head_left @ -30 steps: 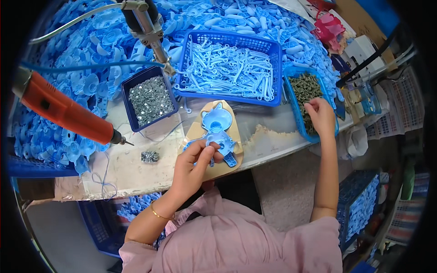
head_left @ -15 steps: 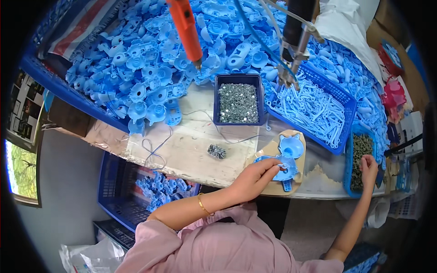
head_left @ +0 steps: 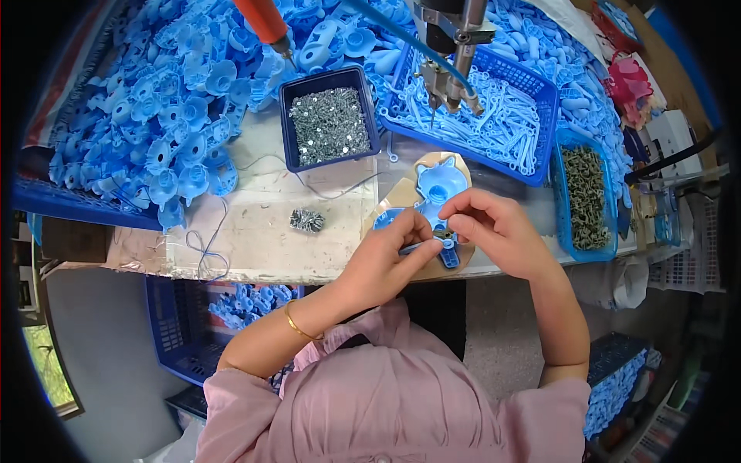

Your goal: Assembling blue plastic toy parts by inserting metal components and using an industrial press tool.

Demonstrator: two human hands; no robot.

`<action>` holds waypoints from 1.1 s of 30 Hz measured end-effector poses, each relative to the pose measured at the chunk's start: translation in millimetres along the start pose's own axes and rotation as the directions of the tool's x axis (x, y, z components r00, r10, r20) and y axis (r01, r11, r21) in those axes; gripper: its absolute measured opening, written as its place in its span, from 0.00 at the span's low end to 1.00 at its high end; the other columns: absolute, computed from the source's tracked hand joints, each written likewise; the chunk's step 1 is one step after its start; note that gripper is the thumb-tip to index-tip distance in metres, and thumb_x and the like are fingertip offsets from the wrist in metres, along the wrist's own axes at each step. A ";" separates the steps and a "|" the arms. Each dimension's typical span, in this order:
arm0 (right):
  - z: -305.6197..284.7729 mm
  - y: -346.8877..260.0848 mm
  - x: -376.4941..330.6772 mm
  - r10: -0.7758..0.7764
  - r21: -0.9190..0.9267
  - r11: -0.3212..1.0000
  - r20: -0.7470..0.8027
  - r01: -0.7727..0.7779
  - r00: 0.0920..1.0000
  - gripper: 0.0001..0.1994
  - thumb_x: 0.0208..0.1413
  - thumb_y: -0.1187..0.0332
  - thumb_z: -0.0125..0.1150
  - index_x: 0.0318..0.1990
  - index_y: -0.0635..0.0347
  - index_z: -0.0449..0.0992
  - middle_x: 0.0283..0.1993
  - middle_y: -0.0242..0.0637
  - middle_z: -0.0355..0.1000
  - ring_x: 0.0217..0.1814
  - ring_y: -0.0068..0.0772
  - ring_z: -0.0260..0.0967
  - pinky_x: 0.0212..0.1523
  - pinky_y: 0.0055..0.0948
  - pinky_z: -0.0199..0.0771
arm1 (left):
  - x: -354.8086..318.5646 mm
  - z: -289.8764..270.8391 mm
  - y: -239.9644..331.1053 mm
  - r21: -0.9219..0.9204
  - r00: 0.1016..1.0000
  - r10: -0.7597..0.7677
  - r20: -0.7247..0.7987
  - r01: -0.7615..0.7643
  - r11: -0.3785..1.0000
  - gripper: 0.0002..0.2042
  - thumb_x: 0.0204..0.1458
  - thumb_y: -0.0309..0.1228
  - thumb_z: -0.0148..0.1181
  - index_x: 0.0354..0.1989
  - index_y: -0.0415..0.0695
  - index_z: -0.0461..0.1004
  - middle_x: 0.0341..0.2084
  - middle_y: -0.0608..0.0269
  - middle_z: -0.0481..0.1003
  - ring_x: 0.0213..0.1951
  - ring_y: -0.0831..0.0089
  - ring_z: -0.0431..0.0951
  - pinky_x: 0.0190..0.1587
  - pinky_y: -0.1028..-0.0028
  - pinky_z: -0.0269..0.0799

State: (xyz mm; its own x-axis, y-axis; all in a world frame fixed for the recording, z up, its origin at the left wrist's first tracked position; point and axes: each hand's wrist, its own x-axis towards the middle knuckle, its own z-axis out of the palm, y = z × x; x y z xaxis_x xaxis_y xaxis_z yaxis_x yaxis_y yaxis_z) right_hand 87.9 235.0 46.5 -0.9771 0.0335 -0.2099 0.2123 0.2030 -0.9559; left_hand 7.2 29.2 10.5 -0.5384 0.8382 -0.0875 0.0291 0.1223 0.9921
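Currently, we judge the work to be at an intermediate stage. The blue shell lies open side up on a brown board at the near edge of the worktable, with no mating half over it. Our left hand pinches a light-blue link between thumb and forefinger above the near part of the shell; the ring end protrudes to the right. Our right hand has thumb and forefinger drawn close together beside that ring. We cannot tell whether a small part is gripped between them. The link appears not yet seated in the shell; as we judge it, fitting and closing remain. Both hands mask the near part of the shell, so any parts inside there cannot be verified.

To the far left of the shell stands a dark-blue tray of small metal pieces; beyond the shell, a blue basket of links; to the right, a bright-blue tray of brownish small parts. A vertical tool hangs before the basket, obscuring some of its contents. A red driver hangs farther left. A silvery bundle and a thin cord lie left of our hands.
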 end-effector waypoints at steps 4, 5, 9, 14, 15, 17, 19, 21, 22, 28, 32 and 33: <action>3.0 -1.1 -3.5 0.035 -0.010 0.999 0.015 -0.034 0.999 0.07 0.65 0.73 0.59 0.47 0.64 0.77 0.41 0.28 0.75 0.39 0.16 0.70 0.39 0.20 0.72 | -2.7 1.6 -7.8 0.022 0.998 0.017 -0.067 -0.016 1.000 0.09 0.64 0.29 0.58 0.40 0.39 0.65 0.29 0.68 0.71 0.31 0.84 0.70 0.34 0.80 0.67; 5.3 -1.7 -3.7 0.007 -0.064 0.998 0.010 -0.007 1.000 0.07 0.64 0.73 0.59 0.46 0.64 0.77 0.40 0.28 0.75 0.38 0.16 0.70 0.38 0.20 0.72 | -2.9 1.3 -7.8 0.026 0.997 0.027 -0.067 -0.026 0.999 0.09 0.63 0.29 0.59 0.40 0.38 0.66 0.28 0.68 0.71 0.31 0.84 0.71 0.33 0.79 0.67; 10.6 -9.5 -6.2 -0.037 -0.221 0.975 -0.005 0.035 0.999 0.06 0.64 0.73 0.59 0.44 0.64 0.78 0.36 0.29 0.75 0.34 0.17 0.71 0.36 0.21 0.72 | -4.1 2.8 -5.5 0.127 0.992 0.087 -0.093 -0.074 0.989 0.10 0.62 0.29 0.61 0.39 0.38 0.66 0.26 0.67 0.72 0.30 0.83 0.71 0.32 0.78 0.68; 8.4 -6.0 -9.8 0.002 -0.189 0.982 0.035 0.005 0.999 0.06 0.63 0.74 0.59 0.44 0.64 0.78 0.35 0.30 0.75 0.33 0.17 0.70 0.35 0.21 0.71 | -6.4 5.1 -3.2 0.368 0.981 0.160 -0.114 -0.108 0.924 0.09 0.61 0.30 0.62 0.39 0.38 0.70 0.26 0.65 0.74 0.28 0.82 0.72 0.31 0.76 0.69; 6.3 -4.8 -9.5 0.057 -0.082 0.995 0.073 -0.050 0.996 0.06 0.63 0.75 0.59 0.44 0.64 0.78 0.35 0.30 0.75 0.33 0.17 0.70 0.35 0.20 0.71 | -7.3 5.4 -3.4 0.387 0.976 0.182 -0.117 -0.124 0.914 0.09 0.61 0.31 0.62 0.39 0.38 0.72 0.26 0.64 0.75 0.27 0.80 0.73 0.30 0.76 0.69; 0.8 3.4 -6.4 0.077 0.043 0.996 0.140 -0.084 0.987 0.05 0.63 0.75 0.59 0.44 0.63 0.78 0.36 0.30 0.75 0.34 0.17 0.70 0.36 0.20 0.71 | -8.9 -1.1 -0.9 0.214 0.996 0.080 -0.045 -0.068 0.974 0.09 0.61 0.31 0.62 0.41 0.38 0.73 0.26 0.62 0.75 0.27 0.78 0.74 0.30 0.76 0.69; 2.2 3.6 -5.4 0.090 0.159 0.979 0.213 -0.125 0.973 0.05 0.62 0.75 0.59 0.44 0.63 0.78 0.37 0.30 0.75 0.34 0.17 0.70 0.36 0.21 0.70 | -7.8 -4.6 -0.1 0.037 0.999 -0.006 0.038 0.005 0.999 0.09 0.61 0.31 0.63 0.43 0.38 0.75 0.26 0.61 0.76 0.26 0.76 0.75 0.30 0.76 0.69; 10.9 -1.5 -7.3 -0.089 -0.038 0.995 0.099 0.093 0.991 0.06 0.61 0.74 0.62 0.44 0.63 0.78 0.38 0.29 0.74 0.37 0.17 0.70 0.38 0.21 0.70 | -7.5 -5.8 -1.0 0.159 0.999 0.020 -0.042 -0.013 0.987 0.10 0.59 0.30 0.63 0.45 0.38 0.77 0.28 0.58 0.77 0.28 0.69 0.76 0.31 0.73 0.71; 12.4 -0.1 -5.8 -0.087 -0.036 0.995 0.107 0.091 0.990 0.06 0.61 0.74 0.62 0.44 0.63 0.78 0.38 0.29 0.74 0.37 0.17 0.70 0.38 0.21 0.70 | -6.6 -6.7 -5.0 0.157 0.999 0.015 -0.049 -0.008 0.988 0.10 0.59 0.30 0.63 0.45 0.38 0.77 0.28 0.58 0.77 0.28 0.69 0.76 0.31 0.73 0.71; -1.3 25.5 7.2 0.029 -0.152 0.988 -0.065 -0.039 0.997 0.12 0.57 0.73 0.65 0.48 0.60 0.77 0.37 0.27 0.74 0.35 0.13 0.69 0.35 0.17 0.68 | -0.2 -20.5 -15.1 0.668 0.866 0.484 -0.125 -0.287 0.687 0.22 0.48 0.34 0.70 0.52 0.43 0.74 0.41 0.57 0.77 0.44 0.55 0.71 0.49 0.60 0.68; -0.6 39.9 18.3 0.063 -0.127 0.989 -0.089 -0.074 0.994 0.09 0.57 0.73 0.66 0.44 0.61 0.76 0.36 0.27 0.74 0.33 0.12 0.68 0.33 0.16 0.67 | 4.2 -26.5 -27.1 0.751 0.892 0.442 -0.099 -0.224 0.621 0.26 0.43 0.32 0.71 0.53 0.45 0.72 0.47 0.57 0.72 0.46 0.54 0.69 0.52 0.61 0.66; -0.5 43.2 19.8 0.065 -0.126 0.989 -0.087 -0.076 0.994 0.09 0.57 0.73 0.66 0.44 0.61 0.76 0.36 0.27 0.74 0.33 0.12 0.68 0.33 0.16 0.67 | 5.7 -26.6 -31.0 0.761 0.894 0.435 -0.111 -0.205 0.616 0.25 0.43 0.32 0.71 0.51 0.44 0.72 0.46 0.58 0.73 0.45 0.54 0.70 0.51 0.61 0.66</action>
State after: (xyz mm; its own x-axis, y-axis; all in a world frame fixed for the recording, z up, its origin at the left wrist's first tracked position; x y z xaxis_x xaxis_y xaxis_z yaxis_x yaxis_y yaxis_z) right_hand 77.7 244.9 1.1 -0.9585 0.1311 -0.2530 0.2825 0.3213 -0.9039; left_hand -19.2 16.1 -18.4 -0.5621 0.7432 0.3630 0.7689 0.3079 0.5603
